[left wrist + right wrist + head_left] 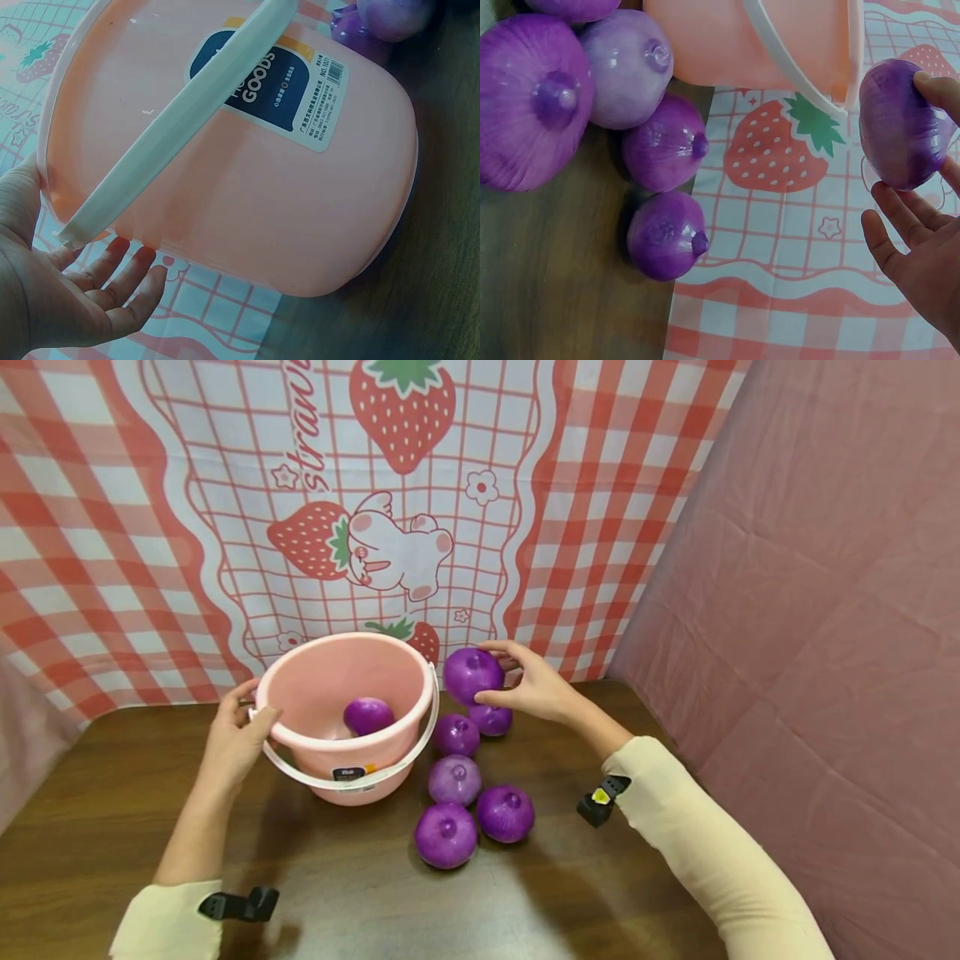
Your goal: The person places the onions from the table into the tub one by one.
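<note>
A pink bucket point(341, 760) with a white handle point(360, 783) stands on the table, one purple onion point(368, 717) lying inside it. The left hand point(238, 739) grips the bucket's rim on its left side, thumb over the edge; in the left wrist view its fingers lie against the outer wall. To the right of the bucket, the right hand point(536, 683) pinches another onion point(472, 675) between thumb and fingers, raised above the table. Below it sit several loose purple onions point(455, 779), one partly hidden behind the held onion.
The brown wooden table point(337, 877) carries everything. Close behind the bucket hangs a red-checked cloth point(600, 510) with strawberry prints. A plain pink cloth point(810, 568) closes off the right side.
</note>
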### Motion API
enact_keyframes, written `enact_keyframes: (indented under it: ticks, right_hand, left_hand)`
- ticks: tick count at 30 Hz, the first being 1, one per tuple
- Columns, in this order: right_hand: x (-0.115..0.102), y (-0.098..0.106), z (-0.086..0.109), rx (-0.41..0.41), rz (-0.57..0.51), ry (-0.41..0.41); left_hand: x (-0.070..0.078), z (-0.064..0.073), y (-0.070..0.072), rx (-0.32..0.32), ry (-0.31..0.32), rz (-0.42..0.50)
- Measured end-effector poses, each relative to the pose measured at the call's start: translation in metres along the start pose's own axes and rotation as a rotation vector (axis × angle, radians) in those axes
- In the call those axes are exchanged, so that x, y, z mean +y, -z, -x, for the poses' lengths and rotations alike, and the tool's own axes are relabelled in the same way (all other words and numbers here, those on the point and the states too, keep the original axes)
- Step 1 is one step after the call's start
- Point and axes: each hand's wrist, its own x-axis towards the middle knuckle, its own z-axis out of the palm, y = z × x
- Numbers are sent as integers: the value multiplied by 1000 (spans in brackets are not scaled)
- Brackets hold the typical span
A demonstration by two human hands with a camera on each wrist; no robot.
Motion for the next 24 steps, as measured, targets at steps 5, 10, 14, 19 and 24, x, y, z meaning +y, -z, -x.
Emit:
enact_keyframes:
  ticks: [5, 10, 14, 19, 24]
  right_hand:
    - [-4, -2, -3, 3, 14, 27]
    - [-9, -4, -6, 4, 28, 38]
    - [-12, -6, -9, 2, 23, 26]
    - [-15, -8, -13, 4, 19, 40]
    - [-19, -11, -17, 0, 7, 53]
  left_hand:
    - [0, 0, 0, -2, -6, -2]
    - [1, 0, 0, -3, -4, -5]
    - [1, 1, 1, -3, -3, -21]
    - [2, 1, 1, -6, 0, -26]
    - [2, 1, 0, -5, 1, -25]
